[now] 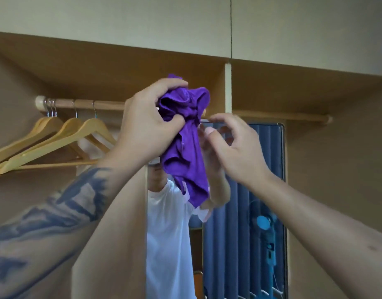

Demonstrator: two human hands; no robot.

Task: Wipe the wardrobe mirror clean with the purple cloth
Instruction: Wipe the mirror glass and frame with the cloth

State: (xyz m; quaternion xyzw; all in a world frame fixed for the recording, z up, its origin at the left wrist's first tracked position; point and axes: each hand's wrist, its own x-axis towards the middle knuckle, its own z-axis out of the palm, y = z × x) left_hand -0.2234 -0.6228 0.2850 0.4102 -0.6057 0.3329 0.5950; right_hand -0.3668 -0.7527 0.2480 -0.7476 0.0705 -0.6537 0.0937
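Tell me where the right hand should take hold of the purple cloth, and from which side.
Judging by its pose, pinch the loose hanging tail of the purple cloth from the right. The left hand already bunches the top, and the right hand hovers beside that tail, fingers curled and empty.

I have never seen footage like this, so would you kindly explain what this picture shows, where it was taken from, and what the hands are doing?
There is no machine here: a person wears a camera on the head, so you see both forearms reaching up and forward from the wearer's own viewpoint. The left hand grips a bunched purple cloth, which hangs down from it. The right hand is raised beside the cloth with curled fingers; it seems to hold nothing, though I cannot tell whether it touches the cloth. Behind them is an open wardrobe with a mirror on its back wall, reflecting the person in a white shirt, blue curtains and a fan. To the left, wooden hangers hang from a rail. The cloth is not yet pressed to the glass, so wiping seems not to be under way.
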